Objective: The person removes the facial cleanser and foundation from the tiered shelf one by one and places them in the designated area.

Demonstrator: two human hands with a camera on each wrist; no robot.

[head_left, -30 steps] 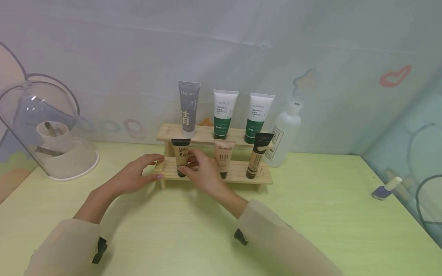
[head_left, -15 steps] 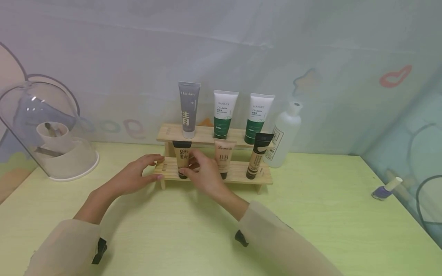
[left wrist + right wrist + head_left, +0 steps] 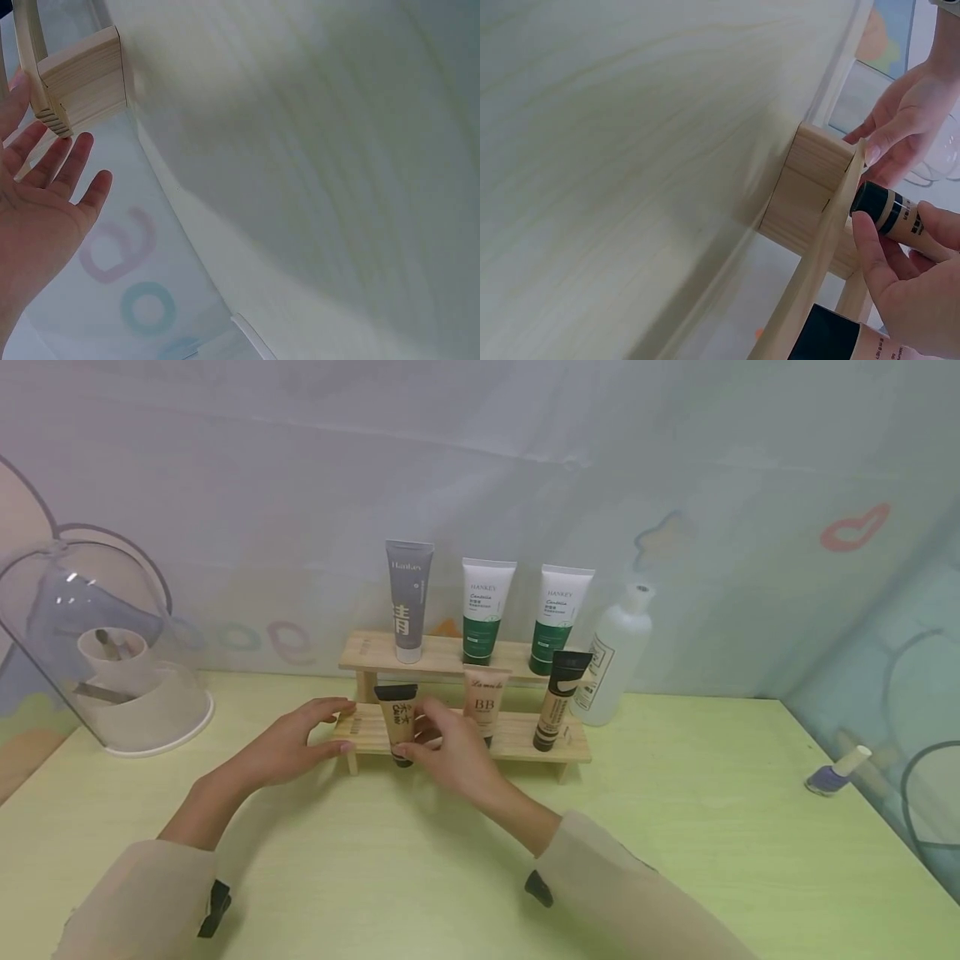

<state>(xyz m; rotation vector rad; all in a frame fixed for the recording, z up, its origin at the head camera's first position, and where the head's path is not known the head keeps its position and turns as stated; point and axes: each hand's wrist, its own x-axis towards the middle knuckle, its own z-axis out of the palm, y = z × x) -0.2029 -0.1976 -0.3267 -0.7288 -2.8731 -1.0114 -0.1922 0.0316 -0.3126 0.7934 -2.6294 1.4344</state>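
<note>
Left of centre, the right hand [image 3: 457, 752] pinches one tan tube [image 3: 399, 714] at the front of one stand [image 3: 442, 652]; the left hand [image 3: 288, 743], fingers loosely spread, touches its end. The tube's probably light, soft, slick; best held near the cap [image 3: 871, 199]. Five other tubes [image 3: 483, 703], one bottle [image 3: 622, 647], one polish [image 3: 829, 778]

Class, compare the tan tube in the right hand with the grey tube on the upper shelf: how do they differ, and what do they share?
The tan tube is black at top and bottom; the grey tube is pale at the bottom. The right hand holds the tan tube, while the grey tube stands on the upper shelf. The tan tube looks shorter than the grey tube. Both carry printed writing and have flat ends up.
</note>
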